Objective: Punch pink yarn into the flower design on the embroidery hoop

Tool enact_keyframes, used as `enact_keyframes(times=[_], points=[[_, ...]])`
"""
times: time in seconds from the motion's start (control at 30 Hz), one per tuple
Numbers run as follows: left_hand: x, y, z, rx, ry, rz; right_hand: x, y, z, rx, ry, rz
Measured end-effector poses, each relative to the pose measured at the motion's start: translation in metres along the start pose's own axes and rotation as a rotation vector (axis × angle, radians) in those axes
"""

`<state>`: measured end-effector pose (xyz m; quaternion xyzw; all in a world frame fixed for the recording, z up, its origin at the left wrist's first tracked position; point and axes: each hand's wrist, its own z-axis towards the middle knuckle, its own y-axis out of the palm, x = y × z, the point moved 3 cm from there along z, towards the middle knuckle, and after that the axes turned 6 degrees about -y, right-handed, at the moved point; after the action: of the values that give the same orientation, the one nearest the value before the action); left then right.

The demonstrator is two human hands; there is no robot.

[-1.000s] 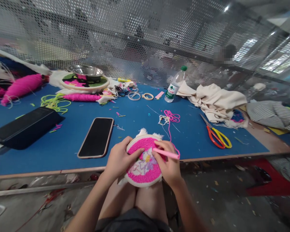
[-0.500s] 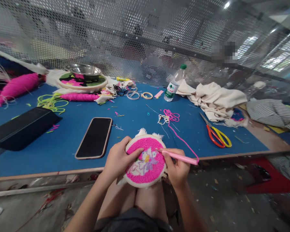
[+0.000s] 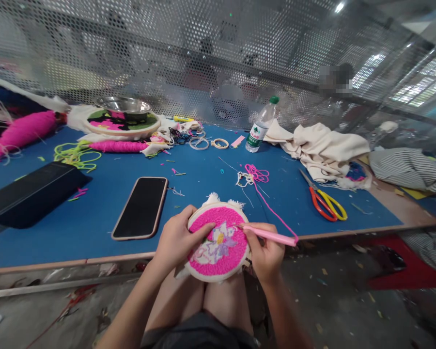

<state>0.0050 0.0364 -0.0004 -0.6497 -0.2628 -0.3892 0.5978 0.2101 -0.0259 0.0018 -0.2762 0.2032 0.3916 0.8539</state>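
An embroidery hoop with looped pink yarn around a white and lilac flower rests tilted at the table's front edge, over my lap. My left hand grips its left rim, thumb on the stitched face and fingers hidden beneath. In my right hand is a pink punch needle, held like a pen, its tip at the upper right of the flower. Pink yarn runs from the tool's back end to a loose tangle on the table.
On the blue table lie a phone, a black case and red-yellow scissors. Farther back stand a water bottle, crumpled cream cloth, another hoop under a metal bowl, and yarn bundles. A perforated metal screen rises behind.
The whole view has shifted very slightly. Both hands keep their hold on the hoop and the punch needle, whose tip stays at nearly the same spot.
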Motion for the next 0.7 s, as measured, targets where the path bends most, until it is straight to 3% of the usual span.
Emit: enact_keyframes(times=[0.13,0.3,0.53,0.7], points=[[0.001,-0.001,0.000,0.011,0.006,0.001,-0.001,0.005,0.009,-0.082,0.009,0.088],[0.004,-0.002,-0.001,0.013,0.043,-0.019,0.000,0.000,0.020,-0.161,-0.005,0.013],[0.009,-0.004,-0.005,0.017,0.083,-0.083,-0.008,0.009,0.009,-0.205,-0.104,-0.143],[0.006,-0.003,-0.005,0.016,0.041,-0.092,-0.006,0.016,0.006,-0.192,-0.010,-0.171]])
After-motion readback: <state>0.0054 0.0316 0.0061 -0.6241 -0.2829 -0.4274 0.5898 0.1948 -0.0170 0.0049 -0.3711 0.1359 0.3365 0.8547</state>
